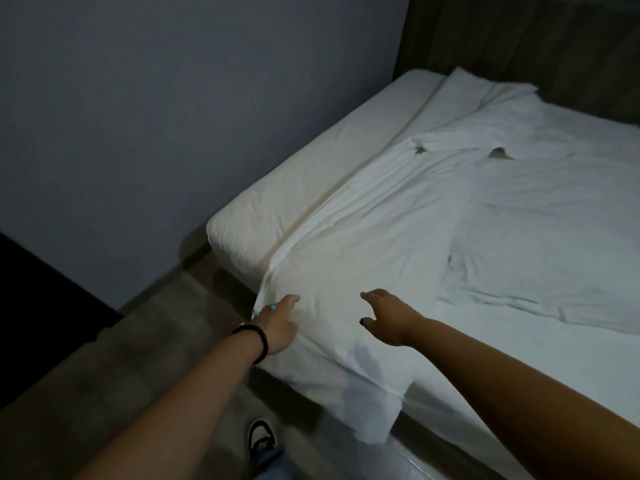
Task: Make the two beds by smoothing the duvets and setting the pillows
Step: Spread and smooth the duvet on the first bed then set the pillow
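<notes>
A white duvet point(374, 216) lies rumpled along the nearer bed, its foot corner hanging over the mattress edge toward the floor. My left hand point(278, 323), with a dark bead bracelet at the wrist, rests on the duvet's left foot corner with fingers extended. My right hand point(388, 315) hovers just above or on the duvet a little to the right, fingers spread and relaxed. A second white duvet point(554, 216) lies wrinkled to the right. A pillow point(485, 95) lies flat near the headboard. A bare white mattress point(298, 174) sits to the left, against the wall.
A grey wall point(156, 116) runs along the left. A dark wooden headboard point(519, 36) stands at the back. The floor point(145, 341) is wood-toned, with my shoe point(261, 441) on it near the bed's foot corner.
</notes>
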Demonstrator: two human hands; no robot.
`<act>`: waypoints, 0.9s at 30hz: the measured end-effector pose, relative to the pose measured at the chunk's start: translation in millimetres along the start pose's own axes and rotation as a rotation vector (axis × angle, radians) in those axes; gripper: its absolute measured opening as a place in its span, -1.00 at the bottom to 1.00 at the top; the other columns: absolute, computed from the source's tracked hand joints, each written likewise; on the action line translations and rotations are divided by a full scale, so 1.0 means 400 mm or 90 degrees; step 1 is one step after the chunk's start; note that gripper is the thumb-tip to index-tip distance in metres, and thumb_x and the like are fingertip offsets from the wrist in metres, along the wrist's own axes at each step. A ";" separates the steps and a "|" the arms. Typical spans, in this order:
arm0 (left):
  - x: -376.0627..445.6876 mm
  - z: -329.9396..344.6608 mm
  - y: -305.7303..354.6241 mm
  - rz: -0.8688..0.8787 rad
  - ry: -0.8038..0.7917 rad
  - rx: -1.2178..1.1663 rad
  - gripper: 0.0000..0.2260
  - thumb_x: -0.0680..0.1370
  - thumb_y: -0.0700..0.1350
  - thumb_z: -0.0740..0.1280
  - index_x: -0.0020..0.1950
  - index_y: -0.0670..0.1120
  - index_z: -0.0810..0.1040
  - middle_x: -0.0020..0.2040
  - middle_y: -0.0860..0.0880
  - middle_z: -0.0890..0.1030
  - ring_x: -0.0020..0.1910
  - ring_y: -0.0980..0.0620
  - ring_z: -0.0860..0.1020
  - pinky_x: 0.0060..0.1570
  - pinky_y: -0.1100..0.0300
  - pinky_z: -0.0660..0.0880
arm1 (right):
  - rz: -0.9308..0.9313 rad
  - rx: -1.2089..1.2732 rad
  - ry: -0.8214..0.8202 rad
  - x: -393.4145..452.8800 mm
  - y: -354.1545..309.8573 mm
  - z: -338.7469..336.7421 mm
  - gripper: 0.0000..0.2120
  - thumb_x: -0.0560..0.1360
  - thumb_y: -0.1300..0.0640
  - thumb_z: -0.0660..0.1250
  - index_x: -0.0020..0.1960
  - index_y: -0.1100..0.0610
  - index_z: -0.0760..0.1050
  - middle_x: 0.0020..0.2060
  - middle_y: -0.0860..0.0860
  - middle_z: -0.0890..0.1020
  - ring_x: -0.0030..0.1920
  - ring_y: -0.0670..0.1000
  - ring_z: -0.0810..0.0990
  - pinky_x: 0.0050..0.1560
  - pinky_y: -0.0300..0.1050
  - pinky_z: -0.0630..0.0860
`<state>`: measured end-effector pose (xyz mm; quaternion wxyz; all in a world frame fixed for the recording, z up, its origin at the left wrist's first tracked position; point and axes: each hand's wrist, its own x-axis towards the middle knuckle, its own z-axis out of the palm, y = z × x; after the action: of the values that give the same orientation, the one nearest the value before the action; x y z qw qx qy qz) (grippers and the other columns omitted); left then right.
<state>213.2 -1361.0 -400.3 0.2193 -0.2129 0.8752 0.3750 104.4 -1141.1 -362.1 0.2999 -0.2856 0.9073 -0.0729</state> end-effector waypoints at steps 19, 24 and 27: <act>-0.296 0.129 0.401 0.225 0.062 0.191 -0.42 0.60 -0.01 0.21 0.55 0.02 0.02 0.57 -0.06 0.00 0.53 -0.07 0.09 0.48 0.01 0.14 | 0.207 -0.006 0.168 -0.547 0.148 -0.026 -0.51 0.58 0.04 0.20 0.45 0.17 0.23 0.39 0.11 0.29 0.37 0.15 0.32 0.28 0.03 0.39; -0.364 0.193 0.457 0.242 0.063 0.249 -0.37 0.59 0.03 0.21 0.57 0.00 -0.05 0.57 -0.08 -0.15 0.55 -0.11 -0.01 0.49 0.02 0.07 | 0.226 -0.017 0.173 -0.638 0.177 0.020 -0.47 0.58 0.03 0.21 0.48 0.18 0.17 0.46 0.14 0.19 0.43 0.17 0.24 0.34 0.06 0.35; -0.390 0.216 0.525 0.270 0.063 0.265 -0.35 0.60 0.02 0.20 0.57 -0.01 -0.10 0.57 -0.07 -0.18 0.55 -0.06 0.00 0.49 0.06 0.07 | 0.225 -0.006 0.196 -0.695 0.233 -0.003 -0.44 0.59 0.04 0.22 0.50 0.17 0.12 0.51 0.13 0.10 0.48 0.17 0.17 0.40 0.06 0.29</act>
<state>246.5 -1131.7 -251.3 0.1320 0.0063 0.9678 0.2144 242.2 -907.8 -249.6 0.1647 -0.1092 0.9786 -0.0579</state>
